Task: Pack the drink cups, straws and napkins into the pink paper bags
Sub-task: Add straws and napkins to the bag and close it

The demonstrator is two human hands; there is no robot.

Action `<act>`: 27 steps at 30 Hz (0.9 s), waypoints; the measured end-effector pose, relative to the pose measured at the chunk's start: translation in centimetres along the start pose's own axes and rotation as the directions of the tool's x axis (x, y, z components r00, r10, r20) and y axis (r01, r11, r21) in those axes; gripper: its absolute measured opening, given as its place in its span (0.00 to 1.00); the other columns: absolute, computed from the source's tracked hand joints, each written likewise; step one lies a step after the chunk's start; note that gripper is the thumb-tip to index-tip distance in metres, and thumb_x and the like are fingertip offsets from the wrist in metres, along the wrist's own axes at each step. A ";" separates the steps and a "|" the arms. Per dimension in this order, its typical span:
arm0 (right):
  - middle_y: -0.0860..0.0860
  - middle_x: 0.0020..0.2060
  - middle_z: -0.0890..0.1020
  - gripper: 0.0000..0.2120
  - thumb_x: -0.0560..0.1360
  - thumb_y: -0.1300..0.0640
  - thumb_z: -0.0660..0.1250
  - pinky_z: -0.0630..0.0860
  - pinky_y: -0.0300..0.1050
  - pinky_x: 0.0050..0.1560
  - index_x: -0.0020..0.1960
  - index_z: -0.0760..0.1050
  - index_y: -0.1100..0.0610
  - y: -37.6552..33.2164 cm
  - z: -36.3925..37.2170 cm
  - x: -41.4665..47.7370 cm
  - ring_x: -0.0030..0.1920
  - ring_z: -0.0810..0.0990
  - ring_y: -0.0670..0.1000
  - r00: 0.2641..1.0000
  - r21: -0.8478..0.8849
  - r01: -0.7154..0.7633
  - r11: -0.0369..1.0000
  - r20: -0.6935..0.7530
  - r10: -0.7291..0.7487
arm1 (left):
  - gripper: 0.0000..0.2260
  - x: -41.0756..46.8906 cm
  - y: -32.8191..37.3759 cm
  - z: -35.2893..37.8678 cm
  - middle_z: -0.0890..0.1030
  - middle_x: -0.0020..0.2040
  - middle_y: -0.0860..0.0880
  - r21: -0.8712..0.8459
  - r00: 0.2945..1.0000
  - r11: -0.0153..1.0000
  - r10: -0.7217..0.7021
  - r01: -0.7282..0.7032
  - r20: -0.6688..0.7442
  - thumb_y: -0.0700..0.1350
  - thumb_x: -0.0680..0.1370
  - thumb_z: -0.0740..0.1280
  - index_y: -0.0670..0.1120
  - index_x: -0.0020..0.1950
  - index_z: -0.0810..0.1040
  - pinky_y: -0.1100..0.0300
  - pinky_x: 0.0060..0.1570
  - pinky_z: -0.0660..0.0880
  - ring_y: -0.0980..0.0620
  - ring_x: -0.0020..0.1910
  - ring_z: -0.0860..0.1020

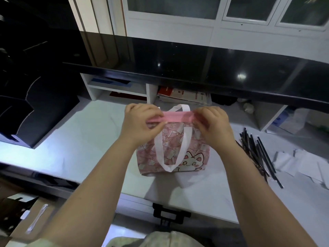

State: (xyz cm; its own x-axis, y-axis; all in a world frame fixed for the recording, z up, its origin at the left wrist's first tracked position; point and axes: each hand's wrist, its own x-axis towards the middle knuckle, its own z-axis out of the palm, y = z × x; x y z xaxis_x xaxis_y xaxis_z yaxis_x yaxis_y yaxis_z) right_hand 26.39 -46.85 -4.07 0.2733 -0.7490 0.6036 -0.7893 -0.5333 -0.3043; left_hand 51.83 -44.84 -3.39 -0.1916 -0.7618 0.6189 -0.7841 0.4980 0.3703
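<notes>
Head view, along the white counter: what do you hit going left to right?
Left to right: black stand → left hand → pink paper bag, folded top pinched by both hands → right hand → black straws → white napkins.

Cannot see inside the cat-printed pink paper bag [195,148], top folded over. Cut off at right edge: flat white paper napkins [306,166]. Unreadable: print on red-and-white shelf papers [181,95].

Pink cat-print bag [192,150] with white handles [160,148]; black straws [258,154]; white counter [80,139].
</notes>
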 end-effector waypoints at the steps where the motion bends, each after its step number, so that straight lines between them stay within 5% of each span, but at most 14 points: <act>1: 0.50 0.51 0.83 0.12 0.74 0.56 0.72 0.70 0.56 0.59 0.57 0.79 0.55 0.0 0.2 0.0 0.54 0.78 0.58 1.000 -0.016 0.000 1.000 0.006 0.000 | 0.13 0.1 0.3 0.3 0.82 0.50 0.58 0.037 1.000 0.999 0.005 -0.005 0.007 0.61 0.73 0.68 0.54 0.49 0.83 0.55 0.58 0.61 0.57 0.52 0.76; 8: 0.49 0.49 0.84 0.12 0.76 0.49 0.66 0.66 0.56 0.59 0.54 0.82 0.53 -2.2 1.0 0.9 0.53 0.76 0.58 1.000 -0.077 -0.022 0.997 -0.002 0.022 | 0.05 1.3 2.2 1.8 0.82 0.48 0.57 0.180 0.997 0.981 -0.074 0.076 -0.019 0.52 0.76 0.71 0.54 0.49 0.81 0.54 0.56 0.59 0.51 0.51 0.78; 15: 0.53 0.49 0.83 0.09 0.74 0.62 0.68 0.70 0.53 0.51 0.52 0.82 0.56 -4.9 2.4 2.0 0.51 0.76 0.59 0.994 -0.078 -0.073 0.994 0.078 0.079 | 0.10 1.8 3.7 3.2 0.81 0.53 0.57 0.293 0.985 0.948 -0.156 0.127 0.077 0.47 0.79 0.65 0.57 0.57 0.80 0.56 0.55 0.56 0.52 0.56 0.74; 27: 0.52 0.41 0.81 0.08 0.69 0.67 0.69 0.67 0.48 0.46 0.46 0.80 0.58 -5.4 3.8 1.3 0.44 0.74 0.56 0.992 -0.166 -0.112 0.980 0.033 0.119 | 0.12 1.5 5.1 4.3 0.79 0.55 0.54 0.423 0.967 0.896 -0.214 0.137 0.139 0.39 0.76 0.65 0.51 0.57 0.76 0.53 0.63 0.57 0.51 0.59 0.73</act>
State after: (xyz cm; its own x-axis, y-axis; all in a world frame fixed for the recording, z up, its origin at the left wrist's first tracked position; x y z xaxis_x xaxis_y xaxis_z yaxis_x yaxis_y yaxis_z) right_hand 33.10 -46.46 -4.43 0.1953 -0.8196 0.5386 -0.8954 -0.3730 -0.2430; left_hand 45.01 -45.24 -3.59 -0.1001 -0.9007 0.4228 -0.9783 0.1666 0.1235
